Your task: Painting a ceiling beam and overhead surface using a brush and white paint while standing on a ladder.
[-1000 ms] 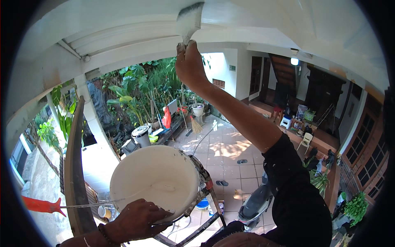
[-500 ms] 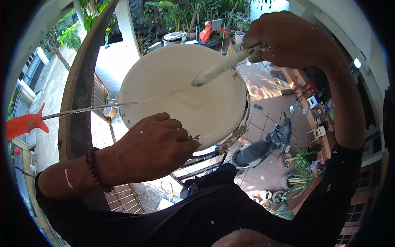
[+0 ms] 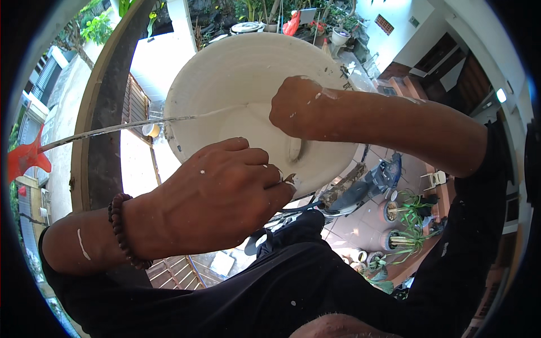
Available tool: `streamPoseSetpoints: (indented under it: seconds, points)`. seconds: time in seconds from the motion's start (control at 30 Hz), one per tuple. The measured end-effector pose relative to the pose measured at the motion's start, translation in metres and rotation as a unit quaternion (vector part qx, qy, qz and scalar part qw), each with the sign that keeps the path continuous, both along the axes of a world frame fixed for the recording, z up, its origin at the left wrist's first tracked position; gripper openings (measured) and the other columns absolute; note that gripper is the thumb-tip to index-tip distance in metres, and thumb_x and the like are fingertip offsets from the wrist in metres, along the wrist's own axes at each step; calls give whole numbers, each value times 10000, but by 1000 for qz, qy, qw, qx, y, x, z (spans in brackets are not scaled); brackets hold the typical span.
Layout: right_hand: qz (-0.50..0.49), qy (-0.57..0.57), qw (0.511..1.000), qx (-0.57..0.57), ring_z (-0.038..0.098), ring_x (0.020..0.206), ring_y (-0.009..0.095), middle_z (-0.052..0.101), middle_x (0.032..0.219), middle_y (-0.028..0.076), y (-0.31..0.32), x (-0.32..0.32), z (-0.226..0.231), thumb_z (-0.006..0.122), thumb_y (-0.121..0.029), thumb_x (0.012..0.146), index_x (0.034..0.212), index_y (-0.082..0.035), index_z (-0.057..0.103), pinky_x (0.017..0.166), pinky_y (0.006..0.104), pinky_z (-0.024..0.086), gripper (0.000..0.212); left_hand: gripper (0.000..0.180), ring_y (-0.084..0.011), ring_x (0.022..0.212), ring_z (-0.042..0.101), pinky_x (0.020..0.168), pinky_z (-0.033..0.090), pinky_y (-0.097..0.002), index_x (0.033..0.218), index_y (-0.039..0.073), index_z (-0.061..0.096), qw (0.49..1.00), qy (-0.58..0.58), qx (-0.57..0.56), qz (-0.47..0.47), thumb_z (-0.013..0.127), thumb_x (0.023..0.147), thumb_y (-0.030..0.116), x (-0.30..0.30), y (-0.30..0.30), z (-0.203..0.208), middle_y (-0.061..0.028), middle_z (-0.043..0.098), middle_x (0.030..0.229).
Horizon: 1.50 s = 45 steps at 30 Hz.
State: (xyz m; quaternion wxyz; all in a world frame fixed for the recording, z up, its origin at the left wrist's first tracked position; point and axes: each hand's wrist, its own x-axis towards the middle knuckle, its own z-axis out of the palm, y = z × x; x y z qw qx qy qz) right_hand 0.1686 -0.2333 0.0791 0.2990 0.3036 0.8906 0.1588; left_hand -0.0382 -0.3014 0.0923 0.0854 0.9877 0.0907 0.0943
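A round off-white bucket (image 3: 189, 73) fills the middle of the view, with white paint-like liquid (image 3: 225, 121) inside. My left hand (image 3: 220, 191), wearing a dark bead bracelet, is curled over its near rim. Above the bucket's right half, my right hand (image 3: 298, 107) is closed on a white-coated stick-like tool. Only the tool's rounded end (image 3: 295, 149) shows below the fist, so its exact kind is unclear. A thin metal rod (image 3: 112, 128) with a red handle (image 3: 27, 153) rests across the left rim, its far end in the liquid.
A wooden beam (image 3: 93, 124) rises at left. Beneath the bucket lie a tiled yard, a parked motorbike (image 3: 389, 174) and potted plants (image 3: 403, 242). A metal railing (image 3: 174, 273) shows below my left arm. Greenery and a white wall (image 3: 389, 25) stand beyond.
My right hand has moved left and down over the bucket, with the tool turning from slanted to nearly upright. My left hand stays on the rim, and the view has shifted slightly.
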Motion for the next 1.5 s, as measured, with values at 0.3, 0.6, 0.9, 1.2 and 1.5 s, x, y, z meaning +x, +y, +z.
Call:
streamPoseSetpoints:
  seconds: [0.3,0.6,0.9,1.2,1.5]
  points:
    - [-24,83,994,67,737,787,289,742,814,128,-9,22,38,680,-94,805,812,-58,761,687,401,582,89,282,-203,870,674,765,520,-356,1045,79,737,1000,11,-14,-6,780,774,143,0,6,3,-47,713,882]
    - [-14,287,938,193,705,809,300,693,794,124,-55,64,96,698,-98,797,860,-57,730,752,421,553,82,301,-235,807,653,710,498,-387,1009,71,730,1000,-11,-4,-10,815,738,171,4,9,2,-65,714,884]
    - [-120,246,949,154,738,771,304,732,775,140,-64,56,78,652,-93,788,746,-49,736,658,435,573,104,328,-258,830,677,751,519,-399,974,73,750,1000,1,-6,-1,836,671,166,1,1,5,-75,736,916]
    - [-146,204,961,119,711,726,328,700,732,150,-61,63,57,703,-95,727,727,-38,713,619,443,536,58,320,-246,817,701,770,533,-391,977,82,758,1000,-10,27,-3,835,678,165,2,5,-2,-74,757,905]
    - [-178,285,935,113,712,733,350,703,740,178,-69,87,56,715,-84,659,721,-23,716,632,452,538,87,227,-319,841,649,753,523,-434,987,56,747,994,-97,-42,-5,772,767,107,5,5,-5,-120,693,861]
